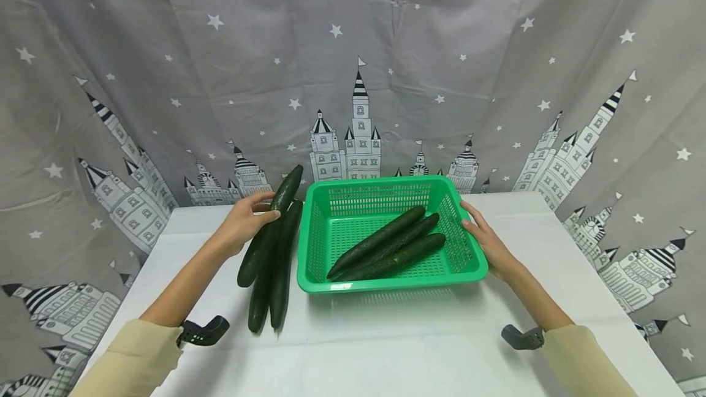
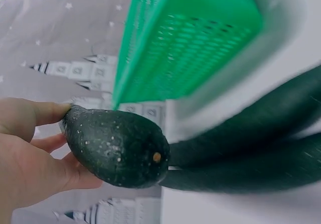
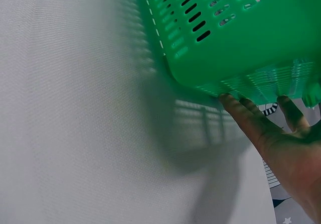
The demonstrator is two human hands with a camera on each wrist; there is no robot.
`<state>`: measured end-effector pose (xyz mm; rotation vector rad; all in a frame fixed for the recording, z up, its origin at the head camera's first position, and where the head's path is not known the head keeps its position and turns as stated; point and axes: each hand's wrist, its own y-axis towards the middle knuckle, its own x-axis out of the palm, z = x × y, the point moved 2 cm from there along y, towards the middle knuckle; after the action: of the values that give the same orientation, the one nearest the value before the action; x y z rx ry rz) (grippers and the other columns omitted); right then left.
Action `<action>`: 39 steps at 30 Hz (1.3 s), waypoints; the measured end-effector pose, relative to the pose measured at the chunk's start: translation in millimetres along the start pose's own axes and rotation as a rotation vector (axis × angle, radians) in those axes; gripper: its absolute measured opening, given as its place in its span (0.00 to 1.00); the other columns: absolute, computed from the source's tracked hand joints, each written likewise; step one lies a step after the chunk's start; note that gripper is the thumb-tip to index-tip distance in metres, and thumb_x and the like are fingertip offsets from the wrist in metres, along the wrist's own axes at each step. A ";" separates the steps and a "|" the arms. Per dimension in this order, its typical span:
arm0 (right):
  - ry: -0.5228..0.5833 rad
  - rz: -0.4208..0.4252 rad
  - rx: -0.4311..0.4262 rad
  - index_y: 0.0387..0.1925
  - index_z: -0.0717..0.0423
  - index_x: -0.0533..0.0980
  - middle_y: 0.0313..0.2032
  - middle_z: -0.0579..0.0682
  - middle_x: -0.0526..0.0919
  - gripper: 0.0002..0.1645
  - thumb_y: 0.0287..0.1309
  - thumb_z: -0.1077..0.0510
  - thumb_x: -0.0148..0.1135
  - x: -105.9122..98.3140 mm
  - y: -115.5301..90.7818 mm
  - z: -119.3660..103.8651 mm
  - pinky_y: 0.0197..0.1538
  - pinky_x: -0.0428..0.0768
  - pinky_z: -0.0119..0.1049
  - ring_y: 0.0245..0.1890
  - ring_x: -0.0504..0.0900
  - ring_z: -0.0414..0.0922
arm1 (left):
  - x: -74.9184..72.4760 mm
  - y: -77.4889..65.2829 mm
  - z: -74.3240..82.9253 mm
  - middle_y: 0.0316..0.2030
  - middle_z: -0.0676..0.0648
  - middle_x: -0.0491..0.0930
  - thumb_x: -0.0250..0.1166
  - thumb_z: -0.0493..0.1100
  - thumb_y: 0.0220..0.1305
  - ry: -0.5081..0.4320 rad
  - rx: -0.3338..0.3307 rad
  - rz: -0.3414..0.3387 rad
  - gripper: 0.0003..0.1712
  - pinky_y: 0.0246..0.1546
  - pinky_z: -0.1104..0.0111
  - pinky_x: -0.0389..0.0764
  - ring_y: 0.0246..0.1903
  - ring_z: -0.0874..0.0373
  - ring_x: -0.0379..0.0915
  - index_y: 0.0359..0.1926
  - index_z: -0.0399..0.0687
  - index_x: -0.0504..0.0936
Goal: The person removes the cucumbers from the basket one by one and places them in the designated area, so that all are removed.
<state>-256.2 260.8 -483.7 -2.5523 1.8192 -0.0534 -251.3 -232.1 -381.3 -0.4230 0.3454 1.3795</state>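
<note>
My left hand (image 1: 246,222) grips a dark green cucumber (image 1: 285,190) between thumb and fingers. In the left wrist view the held cucumber (image 2: 118,148) points its blunt end at the camera. Two more cucumbers, one of them the right-hand cucumber (image 1: 282,274), lie side by side on the table, partly beneath the held one. A green plastic basket (image 1: 386,287) stands to their right, with three cucumbers (image 1: 380,238) inside. At its right end my right hand (image 1: 491,244) touches the basket; in the right wrist view its fairly straight fingers (image 3: 246,118) meet the outer wall.
A white cloth (image 1: 386,348) covers the table. Behind it hangs a grey curtain (image 1: 413,78) with castles and stars, reaching the table's back edge. Black wrist devices, such as the left one (image 1: 205,331), sit by both cuffs.
</note>
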 end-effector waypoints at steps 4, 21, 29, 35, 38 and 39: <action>0.004 0.001 0.001 0.80 0.44 0.34 0.74 0.66 0.44 0.39 0.80 0.44 0.39 -0.2 0.4 0.5 0.56 0.79 0.46 0.67 0.61 0.68 | -2.9 -5.6 -20.1 0.65 0.23 0.62 0.56 0.37 0.74 0.015 -0.038 0.019 0.34 0.54 0.46 0.77 0.59 0.30 0.70 0.75 0.33 0.56; 0.004 0.002 0.000 0.80 0.43 0.35 0.75 0.66 0.44 0.39 0.80 0.45 0.39 -0.3 1.1 0.3 0.57 0.78 0.45 0.67 0.62 0.67 | -7.5 -20.5 -83.0 0.63 0.19 0.62 0.57 0.40 0.74 0.048 -0.180 0.074 0.36 0.52 0.44 0.77 0.55 0.29 0.71 0.74 0.29 0.53; 0.010 0.005 0.006 0.80 0.43 0.35 0.75 0.66 0.42 0.39 0.80 0.45 0.39 0.2 0.5 0.5 0.58 0.77 0.48 0.68 0.59 0.70 | -3.1 -18.4 -95.4 0.62 0.20 0.63 0.57 0.40 0.74 0.048 -0.197 0.098 0.36 0.49 0.47 0.80 0.54 0.29 0.72 0.73 0.29 0.54; 0.016 -0.002 0.002 0.80 0.42 0.35 0.75 0.66 0.42 0.39 0.80 0.45 0.38 -0.2 0.5 0.5 0.57 0.78 0.47 0.68 0.58 0.70 | -2.1 -16.0 -101.2 0.61 0.21 0.64 0.59 0.40 0.73 0.045 -0.201 0.110 0.36 0.48 0.48 0.81 0.53 0.29 0.72 0.74 0.29 0.55; 0.018 -0.005 -0.001 0.80 0.43 0.34 0.75 0.66 0.42 0.39 0.80 0.45 0.39 -0.2 0.4 0.2 0.58 0.77 0.48 0.68 0.57 0.70 | -2.0 -14.6 -104.5 0.61 0.21 0.64 0.59 0.40 0.73 0.049 -0.204 0.113 0.37 0.49 0.47 0.80 0.54 0.29 0.72 0.74 0.29 0.54; 0.019 -0.005 -0.002 0.80 0.43 0.34 0.75 0.66 0.42 0.39 0.80 0.45 0.39 -0.2 0.3 0.1 0.58 0.77 0.48 0.68 0.57 0.71 | -1.9 -14.2 -105.6 0.61 0.21 0.64 0.59 0.40 0.73 0.049 -0.205 0.113 0.37 0.49 0.47 0.80 0.54 0.29 0.72 0.74 0.29 0.54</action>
<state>-256.5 260.9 -483.8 -2.5666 1.8194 -0.0765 -236.5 -286.5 -471.6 -0.6149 0.2714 1.5235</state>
